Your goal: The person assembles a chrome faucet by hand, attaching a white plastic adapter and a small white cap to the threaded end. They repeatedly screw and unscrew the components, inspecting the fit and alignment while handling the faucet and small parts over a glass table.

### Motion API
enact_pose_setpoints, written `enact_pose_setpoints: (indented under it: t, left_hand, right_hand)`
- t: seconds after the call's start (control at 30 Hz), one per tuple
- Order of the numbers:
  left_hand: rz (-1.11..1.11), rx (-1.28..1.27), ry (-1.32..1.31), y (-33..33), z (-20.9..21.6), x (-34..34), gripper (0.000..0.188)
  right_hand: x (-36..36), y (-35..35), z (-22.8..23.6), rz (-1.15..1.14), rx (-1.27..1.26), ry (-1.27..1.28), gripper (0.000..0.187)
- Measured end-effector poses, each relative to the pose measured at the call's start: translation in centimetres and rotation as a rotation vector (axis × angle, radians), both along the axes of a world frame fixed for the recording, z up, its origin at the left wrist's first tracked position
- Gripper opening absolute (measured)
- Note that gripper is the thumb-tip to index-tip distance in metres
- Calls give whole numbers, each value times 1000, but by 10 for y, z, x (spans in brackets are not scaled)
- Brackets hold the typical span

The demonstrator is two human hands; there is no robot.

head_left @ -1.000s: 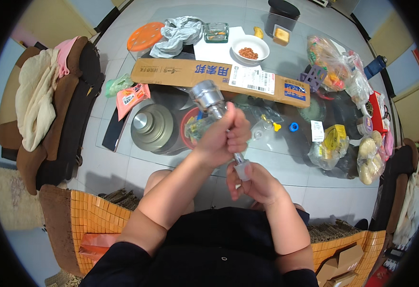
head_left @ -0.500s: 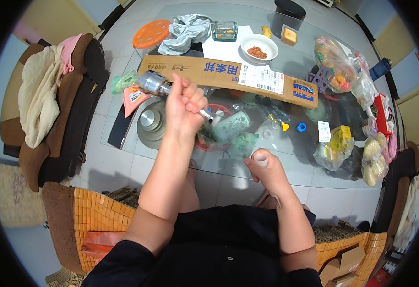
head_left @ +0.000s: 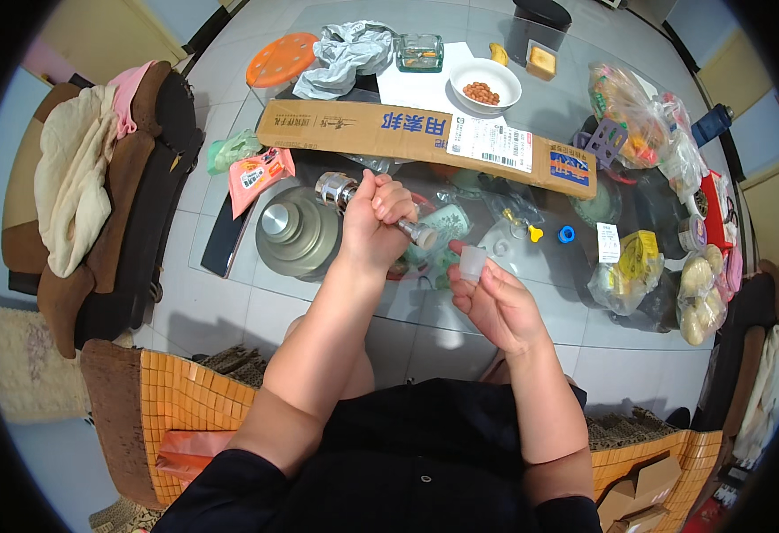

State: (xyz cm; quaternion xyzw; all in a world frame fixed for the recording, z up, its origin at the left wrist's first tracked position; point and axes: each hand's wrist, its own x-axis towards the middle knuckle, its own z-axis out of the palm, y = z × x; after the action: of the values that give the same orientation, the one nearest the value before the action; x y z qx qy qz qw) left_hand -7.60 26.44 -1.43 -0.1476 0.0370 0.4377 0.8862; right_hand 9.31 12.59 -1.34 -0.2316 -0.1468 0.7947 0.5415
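Observation:
My left hand is closed around a chrome rod-like tool. Its wide shiny head sticks out at the upper left of my fist, and its narrower, pale-tipped end points down to the right. Between the thumb and fingers of my right hand is a small translucent white plastic cup, close to that pale tip but apart from it. Both hands are over the near part of the glass table. Beyond them are a yellow plastic piece and a blue ring.
A long flat cardboard box crosses the table. Behind it are a white bowl of nuts and a glass ashtray. A round metal object and a pink packet stand left; bagged food lies right.
My left hand has moved right and down with the chrome tool, nearer my right hand. My right hand has turned and risen slightly, and its fingers now hold the small cup more openly.

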Motion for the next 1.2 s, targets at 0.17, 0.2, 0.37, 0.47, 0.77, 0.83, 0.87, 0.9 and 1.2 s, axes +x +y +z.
enact_pose_setpoints:
  t: [0.17, 0.2, 0.37, 0.47, 0.77, 0.83, 0.87, 0.9, 1.2]
  left_hand:
    - [4, 4, 38, -2, -1, 2, 36]
    - [8, 2, 43, -2, -1, 2, 36]
    - [7, -18, 18, -4, -7, 8, 36]
    - [0, -46, 39, -6, -3, 12, 37]
    - [104, 97, 200, -18, 4, 22, 34]
    - [145, 176, 326, -24, 11, 30, 33]
    - [163, 209, 391, -28, 17, 34, 35]
    - [180, 243, 455, -32, 22, 37, 36]
    - [253, 614, 674, -54, 38, 56, 46]
  right_hand:
    - [2, 0, -5, 38, -35, -197, 45]
    - [1, 1, -9, 54, -40, -276, 43]
    - [-3, 5, -29, -154, 239, -1594, 38]
    - [-9, 5, -17, -220, 409, -2079, 38]
    - [-18, 5, 5, -446, 391, -1611, 37]
    - [-24, 4, 4, -335, 200, -1105, 37]
    - [-27, 6, 7, -277, 99, -884, 37]
    - [-27, 8, 9, -220, 0, -661, 37]
    - [-19, 11, 18, -223, -296, -247, 25]
